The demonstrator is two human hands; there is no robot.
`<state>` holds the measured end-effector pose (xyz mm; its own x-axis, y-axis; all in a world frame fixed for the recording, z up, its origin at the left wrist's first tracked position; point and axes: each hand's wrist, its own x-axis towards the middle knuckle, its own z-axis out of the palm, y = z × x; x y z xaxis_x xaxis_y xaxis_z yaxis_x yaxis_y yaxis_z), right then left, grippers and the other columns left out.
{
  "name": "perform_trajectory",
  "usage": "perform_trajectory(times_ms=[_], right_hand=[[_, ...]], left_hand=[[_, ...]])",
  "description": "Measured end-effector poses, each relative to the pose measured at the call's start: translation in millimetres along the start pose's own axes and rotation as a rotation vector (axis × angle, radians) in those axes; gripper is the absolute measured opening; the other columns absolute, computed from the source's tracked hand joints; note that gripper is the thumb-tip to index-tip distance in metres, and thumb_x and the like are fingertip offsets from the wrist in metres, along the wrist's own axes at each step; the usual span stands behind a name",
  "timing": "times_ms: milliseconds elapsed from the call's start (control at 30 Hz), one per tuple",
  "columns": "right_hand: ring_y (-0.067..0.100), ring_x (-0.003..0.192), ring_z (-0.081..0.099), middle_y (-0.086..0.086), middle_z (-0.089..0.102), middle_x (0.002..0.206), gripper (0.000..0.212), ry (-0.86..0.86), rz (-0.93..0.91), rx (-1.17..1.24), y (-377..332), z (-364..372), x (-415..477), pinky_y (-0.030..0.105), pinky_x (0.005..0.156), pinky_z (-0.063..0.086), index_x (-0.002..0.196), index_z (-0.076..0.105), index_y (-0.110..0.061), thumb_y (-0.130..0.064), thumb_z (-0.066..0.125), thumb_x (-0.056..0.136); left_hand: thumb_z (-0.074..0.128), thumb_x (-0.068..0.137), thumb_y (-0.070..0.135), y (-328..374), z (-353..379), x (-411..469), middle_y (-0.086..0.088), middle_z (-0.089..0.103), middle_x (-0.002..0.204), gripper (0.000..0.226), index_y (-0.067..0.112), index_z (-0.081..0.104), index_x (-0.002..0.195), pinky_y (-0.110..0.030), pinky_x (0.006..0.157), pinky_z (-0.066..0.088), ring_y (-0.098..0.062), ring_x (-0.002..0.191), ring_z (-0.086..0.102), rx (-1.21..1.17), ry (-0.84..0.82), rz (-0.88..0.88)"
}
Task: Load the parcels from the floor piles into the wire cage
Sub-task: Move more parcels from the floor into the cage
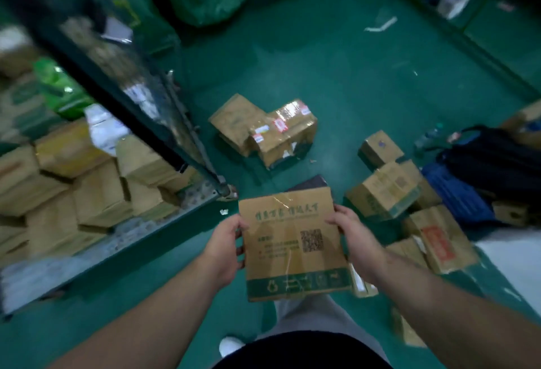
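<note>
— Cardboard parcel, flat: location?
— Off the floor, clamped by its edges between left hand and right hand, just right of the wire cage.
— Progress?
— Cage well stocked (many cartons inside); floor piles remain.

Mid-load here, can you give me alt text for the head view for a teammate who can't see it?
Both hands, left hand and right hand, hold a flat cardboard parcel by its side edges above the green floor. The wire cage, already stacked with boxes, stands to the left; more parcels lie ahead and right.
</note>
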<state>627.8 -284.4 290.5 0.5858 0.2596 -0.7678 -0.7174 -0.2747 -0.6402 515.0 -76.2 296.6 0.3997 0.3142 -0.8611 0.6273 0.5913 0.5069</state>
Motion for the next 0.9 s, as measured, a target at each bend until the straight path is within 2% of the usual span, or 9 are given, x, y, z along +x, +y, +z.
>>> perform_trajectory(times_ms=[100, 233, 367, 500, 600, 733, 833, 900], right_hand=[[0.017, 0.103, 0.064, -0.003, 0.069, 0.113, 0.039, -0.080, -0.049, -0.091, 6.9, 57.8, -26.9, 0.040, 0.080, 0.050, 0.138, 0.049, -0.028, -0.024, 0.054, 0.099], [0.018, 0.096, 0.066, 0.004, 0.068, 0.114, 0.033, -0.167, -0.070, -0.220, 32.2, 155.4, -74.7, 0.036, 0.067, 0.049, 0.134, 0.049, -0.024, -0.024, 0.052, 0.101], [0.020, 0.095, 0.068, 0.007, 0.068, 0.114, 0.026, -0.290, -0.071, -0.321, 60.6, 234.3, -111.1, 0.037, 0.066, 0.051, 0.128, 0.048, -0.024, -0.028, 0.050, 0.102], [0.021, 0.105, 0.062, 0.012, 0.063, 0.118, 0.024, -0.398, -0.079, -0.378, 90.5, 312.0, -142.0, 0.043, 0.079, 0.051, 0.124, 0.050, -0.018, -0.025, 0.052, 0.101], [0.028, 0.116, 0.055, 0.014, 0.057, 0.123, 0.021, -0.487, -0.075, -0.462, 98.4, 364.6, -154.6, 0.052, 0.094, 0.047, 0.117, 0.051, -0.019, -0.025, 0.055, 0.097], [0.027, 0.112, 0.052, 0.011, 0.057, 0.116, 0.017, -0.567, -0.095, -0.528, 95.7, 418.8, -161.2, 0.049, 0.090, 0.042, 0.109, 0.050, -0.021, -0.020, 0.056, 0.093], [0.028, 0.112, 0.053, 0.013, 0.056, 0.113, 0.020, -0.608, -0.101, -0.571, 88.6, 451.3, -153.9, 0.050, 0.092, 0.043, 0.109, 0.049, -0.018, -0.020, 0.057, 0.091], [0.029, 0.113, 0.054, 0.015, 0.057, 0.115, 0.017, -0.609, -0.080, -0.566, 81.5, 469.5, -146.3, 0.048, 0.090, 0.043, 0.111, 0.050, -0.016, -0.023, 0.053, 0.096]], left_hand=[[0.044, 0.086, 0.019, -17.9, -63.9, -28.7, -0.005, 0.060, 0.106, 0.030, 0.016, 0.065, 0.107, -0.038, 0.075, 0.036, -0.028, 0.093, 0.049, -0.093, 0.038, 0.054], [0.041, 0.089, 0.016, -54.6, -170.9, -74.7, -0.005, 0.060, 0.099, 0.025, 0.017, 0.061, 0.104, -0.037, 0.073, 0.037, -0.027, 0.089, 0.049, -0.276, 0.083, 0.125], [0.042, 0.090, 0.016, -92.7, -261.8, -109.1, -0.005, 0.059, 0.100, 0.019, 0.018, 0.058, 0.100, -0.037, 0.071, 0.039, -0.029, 0.091, 0.049, -0.428, 0.146, 0.145], [0.044, 0.090, 0.020, -123.3, -346.0, -144.3, -0.004, 0.060, 0.108, 0.029, 0.013, 0.060, 0.114, -0.038, 0.074, 0.038, -0.028, 0.096, 0.049, -0.512, 0.248, 0.228], [0.048, 0.087, 0.024, -134.2, -394.4, -162.3, -0.004, 0.061, 0.110, 0.045, 0.008, 0.055, 0.129, -0.040, 0.077, 0.037, -0.026, 0.097, 0.050, -0.568, 0.336, 0.295], [0.059, 0.068, 0.038, -134.0, -435.2, -175.9, -0.006, 0.063, 0.121, 0.069, 0.012, 0.055, 0.132, -0.042, 0.079, 0.040, -0.027, 0.103, 0.053, -0.637, 0.398, 0.333], [0.061, 0.069, 0.041, -123.8, -457.7, -171.7, -0.007, 0.062, 0.123, 0.070, 0.012, 0.055, 0.132, -0.042, 0.081, 0.041, -0.028, 0.104, 0.053, -0.662, 0.419, 0.341], [0.062, 0.078, 0.040, -113.0, -469.2, -163.9, -0.007, 0.063, 0.123, 0.060, 0.013, 0.055, 0.132, -0.043, 0.081, 0.041, -0.028, 0.103, 0.054, -0.668, 0.440, 0.326]])
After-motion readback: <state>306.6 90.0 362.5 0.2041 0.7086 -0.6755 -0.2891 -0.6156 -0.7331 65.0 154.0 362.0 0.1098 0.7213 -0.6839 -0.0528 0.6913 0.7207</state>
